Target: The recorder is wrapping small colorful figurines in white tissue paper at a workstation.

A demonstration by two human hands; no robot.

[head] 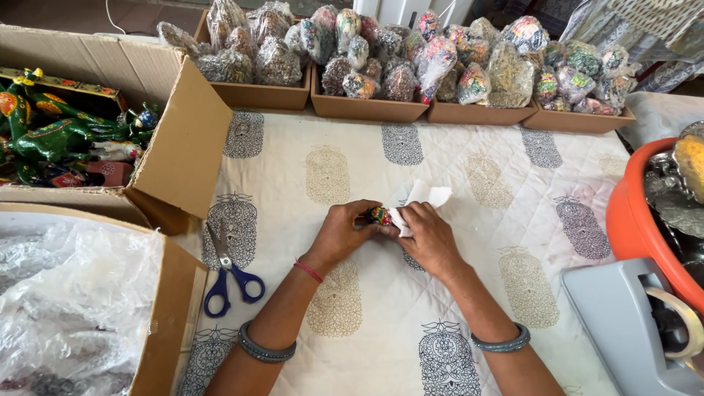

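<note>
Blue-handled scissors (229, 273) are seen on the printed cloth (345, 330) near the left hand (339, 233). A small painted figure (379, 215) is clasped between left-hand fingers and right hand (431, 240) (white paper (423, 201) pinched alongside). Wrapped figures (396, 51) are stacked in trays (367, 108) behind.

Four shallow brown cardboard trays (367, 108) of clear-wrapped colourful bundles (411, 55) line twelve o'clock, with two open brown cardboard boxes (183, 147) at nine o'clock.
</note>
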